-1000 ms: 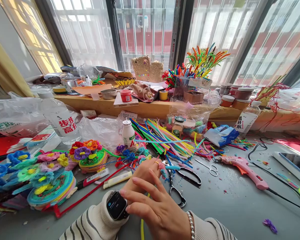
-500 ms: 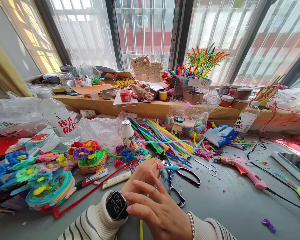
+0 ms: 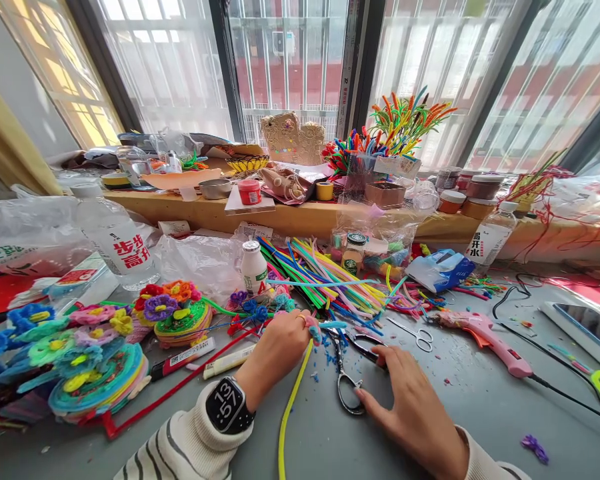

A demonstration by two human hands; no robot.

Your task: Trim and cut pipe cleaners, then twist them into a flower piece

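Observation:
My left hand (image 3: 275,347), wearing a watch, is closed with its fingertips pinching a small pink and light-blue fuzzy pipe-cleaner piece (image 3: 313,329). A yellow pipe cleaner (image 3: 292,407) runs from beneath that hand toward the front edge; whether the hand grips it, I cannot tell. Just to the right lie black-handled scissors (image 3: 349,392) with spread handles. My right hand (image 3: 413,403) is over them, thumb at the lower loop and fingertips at the upper one, fingers apart. Part of the upper loop is hidden behind the fingers. Blue fuzz scraps (image 3: 315,377) dot the table.
Bundled pipe cleaners (image 3: 325,273) lie behind my hands. At right are small scissors (image 3: 420,339), a pink glue gun (image 3: 485,340) with its black cord, and a purple scrap (image 3: 535,450). Fuzzy flower pieces (image 3: 95,373), glue sticks and a water bottle (image 3: 115,240) crowd the left.
My right hand has moved away from the left hand, to the right, and reached the scissors' handles. My left hand stays nearly in place with the pink and light-blue piece.

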